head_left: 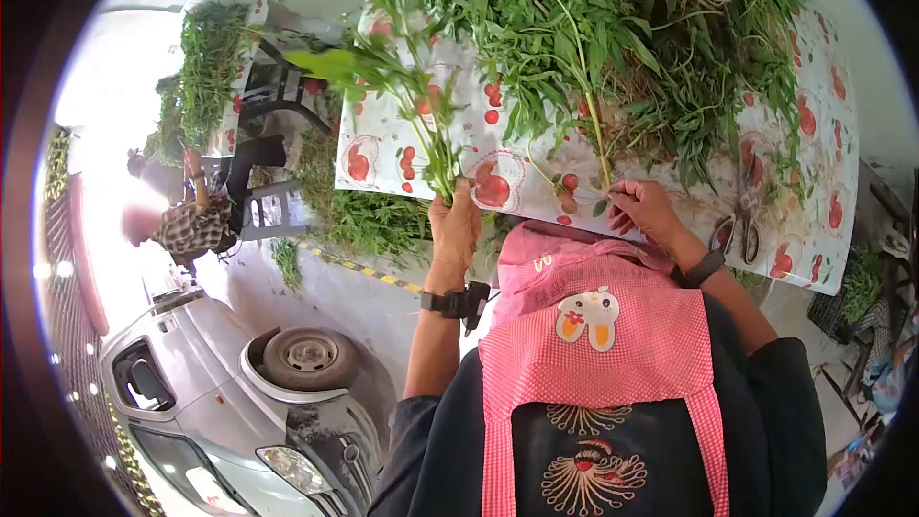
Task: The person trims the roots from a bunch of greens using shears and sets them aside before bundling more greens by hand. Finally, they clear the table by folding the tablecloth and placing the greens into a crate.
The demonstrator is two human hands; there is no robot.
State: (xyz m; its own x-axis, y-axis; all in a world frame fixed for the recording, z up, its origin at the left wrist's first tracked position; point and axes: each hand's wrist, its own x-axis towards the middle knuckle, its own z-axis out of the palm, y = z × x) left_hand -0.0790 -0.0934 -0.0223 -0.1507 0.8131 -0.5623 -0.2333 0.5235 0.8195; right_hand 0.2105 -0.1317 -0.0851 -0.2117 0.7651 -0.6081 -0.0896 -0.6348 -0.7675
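Note:
My left hand is closed round the lower stems of a bunch of leafy green stalks, held upright at the table's left front edge. Near the front edge, my right hand has its fingers bent together at the lower end of a long green stem. That stem reaches up into a large heap of cut greens on the tablecloth, which has a red fruit print. Scissors with dark handles lie to the right of my right hand.
A person in a checked shirt sits at the left by another table of greens. More greens lie on the floor beside my table. A silver car stands at the lower left.

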